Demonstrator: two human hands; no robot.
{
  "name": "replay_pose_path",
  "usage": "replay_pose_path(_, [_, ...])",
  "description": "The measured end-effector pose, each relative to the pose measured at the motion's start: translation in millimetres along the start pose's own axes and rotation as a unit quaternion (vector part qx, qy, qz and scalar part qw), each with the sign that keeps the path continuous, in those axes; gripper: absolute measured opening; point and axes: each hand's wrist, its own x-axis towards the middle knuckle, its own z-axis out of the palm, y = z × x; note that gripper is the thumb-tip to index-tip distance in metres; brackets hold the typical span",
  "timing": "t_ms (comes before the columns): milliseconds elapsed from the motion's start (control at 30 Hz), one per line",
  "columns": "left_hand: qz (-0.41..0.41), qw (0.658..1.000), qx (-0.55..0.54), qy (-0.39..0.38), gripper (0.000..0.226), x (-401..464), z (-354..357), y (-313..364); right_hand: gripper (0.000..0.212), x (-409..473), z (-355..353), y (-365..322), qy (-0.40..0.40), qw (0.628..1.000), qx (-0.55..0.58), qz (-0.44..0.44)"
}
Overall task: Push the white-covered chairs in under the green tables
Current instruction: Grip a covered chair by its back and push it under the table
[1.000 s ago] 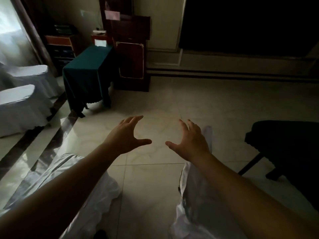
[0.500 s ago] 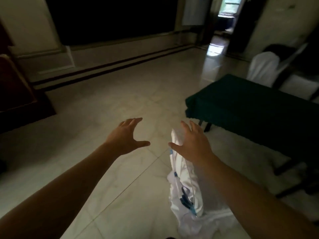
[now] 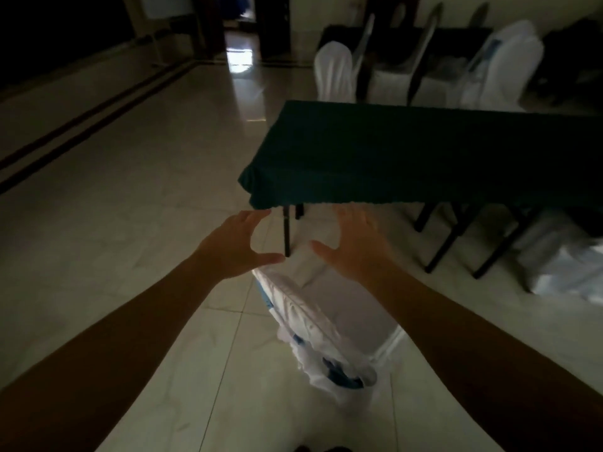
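hands: left hand (image 3: 233, 244) and right hand (image 3: 355, 246) spread, holding nothing | risk: white-covered chair (image 3: 321, 318) may catch the table leg (image 3: 286, 231); loose cover, dim view, could slip under the green tabletop (image 3: 408, 151)

The view has swung right, bringing the green table (image 3: 408, 151) directly ahead. The white-covered chair (image 3: 326, 321) now sits beneath both outstretched hands (fingers spread), facing the table's near-left corner.

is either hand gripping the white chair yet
No, both the left hand and right hand hover open above the white-covered chair.
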Motion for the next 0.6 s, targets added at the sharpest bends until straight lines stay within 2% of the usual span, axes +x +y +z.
replay_pose_path(67, [0.030,0.999,-0.004,-0.021,0.109,18.0,8.2,1.5,0.098,-8.0,0.8,6.2,0.024,0.999,0.011,0.029])
replay_pose_path(367, [0.161,0.976,-0.031,-0.142,0.102,70.5,46.8,-5.7,0.093,-63.1,21.3,7.1,0.060,0.974,-0.083,0.202])
replay_pose_path(600, [0.269,0.932,-0.020,-0.241,0.103,57.5,71.1,-46.4,0.096,-115.4,55.6,-60.2,0.054,0.951,-0.081,0.292])
